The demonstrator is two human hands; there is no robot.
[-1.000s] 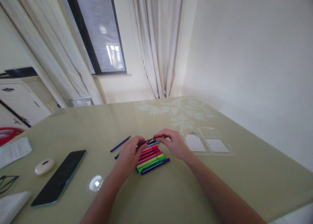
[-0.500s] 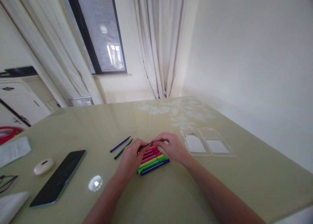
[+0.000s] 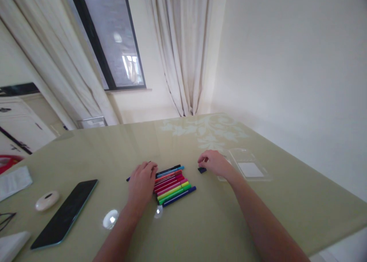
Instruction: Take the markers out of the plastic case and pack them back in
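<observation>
My left hand (image 3: 142, 181) lies over the left ends of a row of coloured felt-tip pens (image 3: 172, 187). Its fingers are bent and close together; what they hold, if anything, is hidden. A dark blue pen end (image 3: 128, 179) shows beside it. To the right of the row, my right hand (image 3: 214, 163) hovers with thumb and fingertips drawn together. Right under those fingertips is a small dark piece (image 3: 202, 170), too unclear to name. A clear plastic case (image 3: 233, 159), folded open with a white card (image 3: 251, 169) in it, sits partly behind my right hand.
On the left of the table lie a black-screened phone (image 3: 65, 212), a white oval case (image 3: 47, 201), a pale packet (image 3: 15, 183) and glasses (image 3: 7, 220). A white wall (image 3: 292, 82) runs along the right side.
My hands have parted: the right moved right towards the plastic case, the left slightly left. Black and light blue pens at the row's top now show, as does the small dark piece.
</observation>
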